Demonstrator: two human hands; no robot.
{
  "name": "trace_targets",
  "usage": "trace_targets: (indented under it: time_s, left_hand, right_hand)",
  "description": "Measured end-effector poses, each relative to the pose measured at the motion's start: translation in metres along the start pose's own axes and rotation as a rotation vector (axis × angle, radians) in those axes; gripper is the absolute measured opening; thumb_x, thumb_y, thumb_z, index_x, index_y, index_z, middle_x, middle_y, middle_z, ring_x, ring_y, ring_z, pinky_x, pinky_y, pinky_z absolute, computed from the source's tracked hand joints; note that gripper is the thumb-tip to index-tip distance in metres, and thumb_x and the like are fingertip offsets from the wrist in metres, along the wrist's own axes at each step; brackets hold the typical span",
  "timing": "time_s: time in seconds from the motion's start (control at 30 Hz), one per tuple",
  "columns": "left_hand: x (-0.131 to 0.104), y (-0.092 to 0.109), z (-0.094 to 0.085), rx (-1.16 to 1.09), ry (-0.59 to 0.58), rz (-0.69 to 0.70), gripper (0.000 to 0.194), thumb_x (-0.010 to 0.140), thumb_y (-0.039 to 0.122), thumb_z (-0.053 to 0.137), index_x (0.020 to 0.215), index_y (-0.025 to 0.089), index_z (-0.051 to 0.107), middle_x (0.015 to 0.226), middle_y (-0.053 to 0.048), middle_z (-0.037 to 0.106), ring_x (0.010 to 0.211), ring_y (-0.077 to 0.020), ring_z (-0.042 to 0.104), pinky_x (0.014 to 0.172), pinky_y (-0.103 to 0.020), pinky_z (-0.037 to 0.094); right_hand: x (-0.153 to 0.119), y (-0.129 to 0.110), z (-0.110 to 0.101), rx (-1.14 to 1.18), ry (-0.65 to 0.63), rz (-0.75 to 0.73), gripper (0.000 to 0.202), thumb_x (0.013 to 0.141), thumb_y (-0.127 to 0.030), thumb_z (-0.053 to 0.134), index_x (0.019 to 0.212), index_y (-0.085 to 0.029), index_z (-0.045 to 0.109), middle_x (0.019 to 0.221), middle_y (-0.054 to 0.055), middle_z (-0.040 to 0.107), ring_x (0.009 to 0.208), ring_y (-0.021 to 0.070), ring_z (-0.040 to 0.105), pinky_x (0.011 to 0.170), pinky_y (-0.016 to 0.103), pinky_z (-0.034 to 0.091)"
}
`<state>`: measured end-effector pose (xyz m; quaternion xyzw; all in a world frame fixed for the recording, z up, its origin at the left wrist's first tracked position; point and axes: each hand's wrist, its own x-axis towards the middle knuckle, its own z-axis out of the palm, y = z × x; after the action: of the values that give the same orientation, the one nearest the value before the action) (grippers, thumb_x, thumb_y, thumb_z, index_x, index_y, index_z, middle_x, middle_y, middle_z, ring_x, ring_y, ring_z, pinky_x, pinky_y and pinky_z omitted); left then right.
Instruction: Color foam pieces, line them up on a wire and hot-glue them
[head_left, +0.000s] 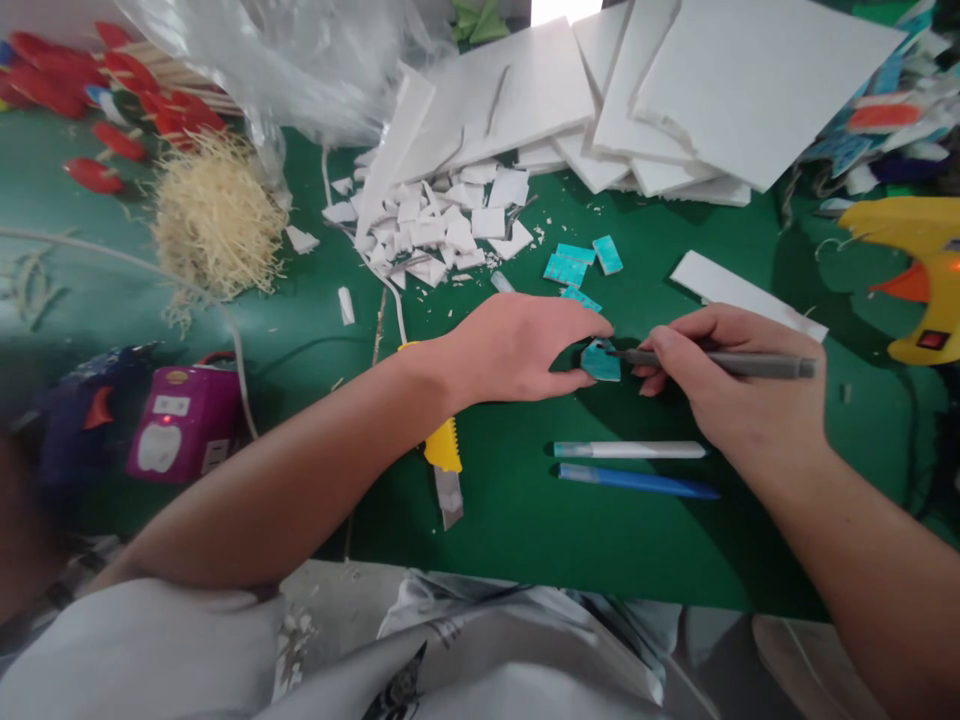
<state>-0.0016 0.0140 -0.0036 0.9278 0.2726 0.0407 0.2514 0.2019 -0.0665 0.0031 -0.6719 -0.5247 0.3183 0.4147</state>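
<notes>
Teal piece (602,362), one: small, flat, angular, with cut corners and a straight lower edge; face blue-green with paler streaks, a dark mark near the top; foam-like, though the material is hard to confirm. Located at the fingertips of the left hand (517,350), which pinches it narrowly between thumb and fingers, just above the green table (510,500)

Grey pen (757,365), one: slim, dark-tipped, gripped in the closed fingers of the right hand (750,390), its point at the piece's right side; whether it touches, cannot tell

Teal offcuts (568,268), several: mostly rectangular, similar in colour, lying just beyond the left hand

White pen (630,450) and blue pen (637,482), one each: lying side by side, nearer the body than both hands

Yellow utility knife (444,445), one: blade exposed, partly hidden beneath the left wrist

White foam strip (739,290), one: just beyond the right hand
</notes>
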Motion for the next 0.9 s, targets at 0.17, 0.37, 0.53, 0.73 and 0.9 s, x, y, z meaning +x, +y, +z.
trace_targets:
  time_s: [0.17, 0.37, 0.53, 0.73, 0.9]
  left_hand:
    - [0.0008, -0.0002, 0.0008, 0.013, 0.0, 0.0, 0.035, 0.101, 0.037, 0.062, 0.133, 0.026, 0.069, 0.115, 0.0, 0.078, 0.102, -0.0166, 0.072, 0.079, -0.025, 0.046]
    - [0.0014, -0.0005, 0.0006, 0.012, 0.006, 0.006, 0.031, 0.099, 0.037, 0.063, 0.127, 0.026, 0.071, 0.11, 0.0, 0.078, 0.098, -0.0172, 0.072, 0.075, -0.025, 0.045]
    - [0.0013, -0.0015, 0.0015, 0.007, 0.018, 0.021, 0.032, 0.098, 0.036, 0.064, 0.127, 0.024, 0.071, 0.109, 0.0, 0.078, 0.096, -0.017, 0.072, 0.073, -0.026, 0.044]
    - [0.0019, -0.0014, 0.0011, 0.008, 0.005, 0.018, 0.032, 0.099, 0.037, 0.063, 0.127, 0.024, 0.07, 0.11, 0.0, 0.078, 0.097, -0.0172, 0.072, 0.073, -0.026, 0.044]
    - [0.0007, -0.0013, 0.0009, 0.005, 0.006, 0.018, 0.032, 0.099, 0.037, 0.063, 0.128, 0.024, 0.07, 0.111, -0.001, 0.078, 0.099, -0.0173, 0.072, 0.074, -0.026, 0.044]
  right_hand:
    - [-0.0012, -0.0005, 0.0026, 0.013, 0.033, 0.001, 0.018, 0.083, -0.022, 0.077, 0.068, -0.029, 0.071, 0.061, -0.002, 0.072, 0.047, 0.0148, 0.065, 0.045, 0.026, 0.051]
    - [-0.0004, -0.0015, 0.005, 0.003, -0.016, -0.016, 0.02, 0.085, -0.024, 0.078, 0.067, -0.029, 0.07, 0.057, -0.002, 0.069, 0.046, 0.0146, 0.064, 0.044, 0.026, 0.051]
    - [0.0001, -0.004, 0.0064, 0.011, -0.006, -0.005, 0.019, 0.082, -0.021, 0.077, 0.066, -0.029, 0.07, 0.057, -0.002, 0.07, 0.046, 0.0144, 0.065, 0.044, 0.025, 0.051]
    - [0.0002, -0.008, 0.0075, 0.01, -0.014, 0.005, 0.022, 0.081, -0.019, 0.076, 0.063, -0.029, 0.068, 0.053, -0.003, 0.067, 0.043, 0.0132, 0.063, 0.043, 0.024, 0.05]
    - [0.0001, -0.0081, 0.007, 0.016, -0.02, 0.004, 0.021, 0.08, -0.019, 0.075, 0.063, -0.029, 0.069, 0.053, -0.003, 0.068, 0.043, 0.0135, 0.063, 0.042, 0.024, 0.049]
